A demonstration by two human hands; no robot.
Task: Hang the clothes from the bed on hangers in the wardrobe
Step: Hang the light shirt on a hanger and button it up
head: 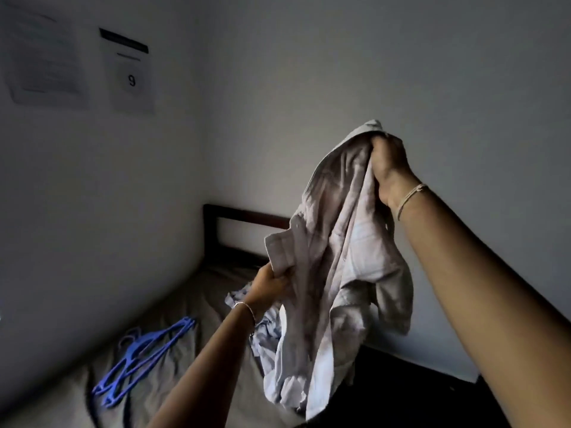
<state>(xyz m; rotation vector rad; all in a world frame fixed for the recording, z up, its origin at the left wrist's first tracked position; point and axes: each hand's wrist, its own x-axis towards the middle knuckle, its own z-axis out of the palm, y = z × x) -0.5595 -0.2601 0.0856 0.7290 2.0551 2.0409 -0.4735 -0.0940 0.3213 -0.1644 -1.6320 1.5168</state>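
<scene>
A pale grey shirt [333,257] hangs crumpled in the air above the bed [188,307]. The right hand [387,163] has its fingers curled tight round the bunched top of the shirt, and the left hand [270,284] grips a lower edge near a cuff. Behind the left wrist another pale garment [236,299] lies on the grey-brown sheet. Blue plastic hangers [142,350] lie stacked nearer the wall. A dark headboard [244,216] stands in the corner, and a printed sheet marked 9 [131,75] is stuck on the white wall.

Shirt [336,242] matt creased cloth; hangers [145,353] smooth blue plastic; headboard [244,216] dark wood.
</scene>
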